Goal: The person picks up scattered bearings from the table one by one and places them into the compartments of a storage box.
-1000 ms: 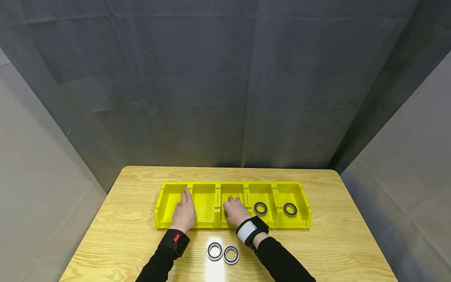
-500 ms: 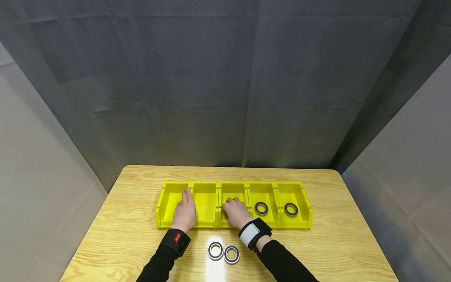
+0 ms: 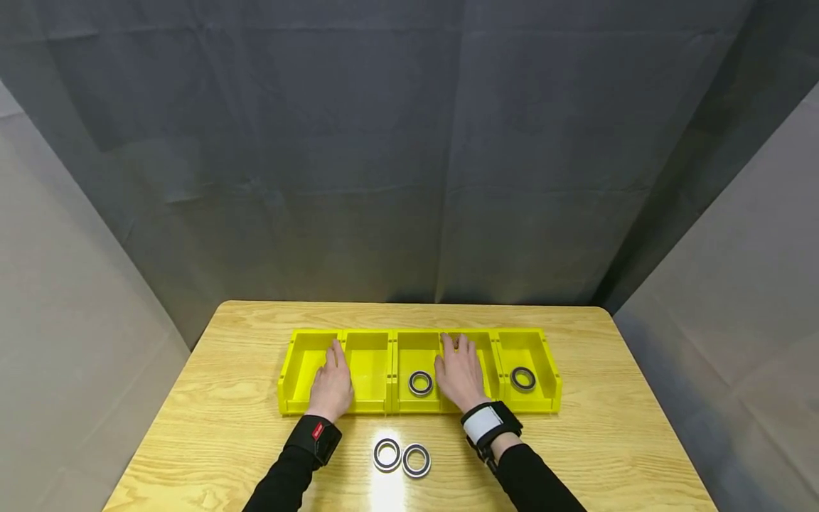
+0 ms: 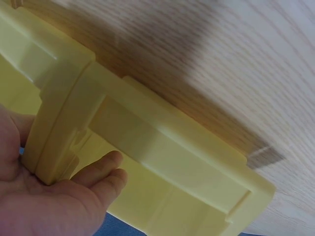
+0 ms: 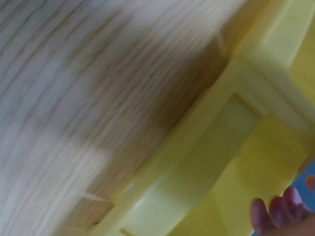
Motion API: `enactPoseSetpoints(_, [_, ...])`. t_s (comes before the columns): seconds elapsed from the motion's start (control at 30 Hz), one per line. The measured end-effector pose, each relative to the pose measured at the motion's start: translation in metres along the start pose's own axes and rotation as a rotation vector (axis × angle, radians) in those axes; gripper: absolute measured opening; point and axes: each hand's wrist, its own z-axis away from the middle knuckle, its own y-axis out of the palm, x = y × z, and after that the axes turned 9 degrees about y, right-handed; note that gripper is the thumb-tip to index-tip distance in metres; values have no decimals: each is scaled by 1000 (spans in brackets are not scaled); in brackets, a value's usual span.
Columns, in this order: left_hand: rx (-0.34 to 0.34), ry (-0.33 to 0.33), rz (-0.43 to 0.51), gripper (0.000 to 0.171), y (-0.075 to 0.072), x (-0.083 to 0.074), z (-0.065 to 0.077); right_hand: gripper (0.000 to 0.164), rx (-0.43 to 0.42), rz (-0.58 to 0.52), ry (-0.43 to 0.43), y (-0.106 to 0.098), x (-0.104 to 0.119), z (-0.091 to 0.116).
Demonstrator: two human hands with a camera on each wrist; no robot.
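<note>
A row of joined yellow bins [image 3: 368, 355] stands on the table. My left hand [image 3: 330, 391] grips the divider between the two leftmost bins; in the left wrist view the divider [image 4: 61, 113] sits between thumb and fingers. My right hand [image 3: 462, 373] is over the bin second from right, fingers spread and pointing to the back; they blur in the right wrist view. A ball bearing [image 3: 420, 383] lies in the middle bin, just left of the right hand. Another bearing [image 3: 522, 379] lies in the rightmost bin. The right hand hides most of its bin's floor.
Two more bearings, a left one [image 3: 387, 455] and a right one [image 3: 416, 461], lie side by side on the wooden table [image 3: 608, 455] in front of the bins. A grey curtain [image 3: 358, 178] hangs behind the table.
My right hand has left the middle bin and moved right, spreading its fingers; the bearing there is now in view. The bearing in the adjacent bin is now covered. My left hand stayed put.
</note>
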Motion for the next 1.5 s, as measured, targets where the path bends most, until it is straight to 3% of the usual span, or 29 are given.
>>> enactPoseSetpoints(0.27, [-21,34,-34,74,2,0,0,62,228,46,127,6,-4,-3])
enactPoseSetpoints(0.53, [-107,91,-5,71,2,5,5,59,249,37,133,16,-2,-3])
enactPoseSetpoints(0.67, [-191,192,-14,74,4,-1,13,60,271,21,141,17,-2,-3])
enactPoseSetpoints(0.83, [-260,384,-26,71,8,-27,25,61,295,-19,139,14,-3,-3])
enactPoseSetpoints(0.97, [-203,473,-23,66,10,-54,38,60,308,-26,136,15,-4,-3])
enactPoseSetpoints(1.13, [-72,610,-62,56,16,-77,61,61,307,-32,123,15,-5,-3])
enactPoseSetpoints(1.3, [80,748,-80,45,27,-85,78,60,307,-33,114,13,-5,-3])
enactPoseSetpoints(1.5, [181,822,-85,39,36,-87,87,60,306,-36,117,12,-6,-3])
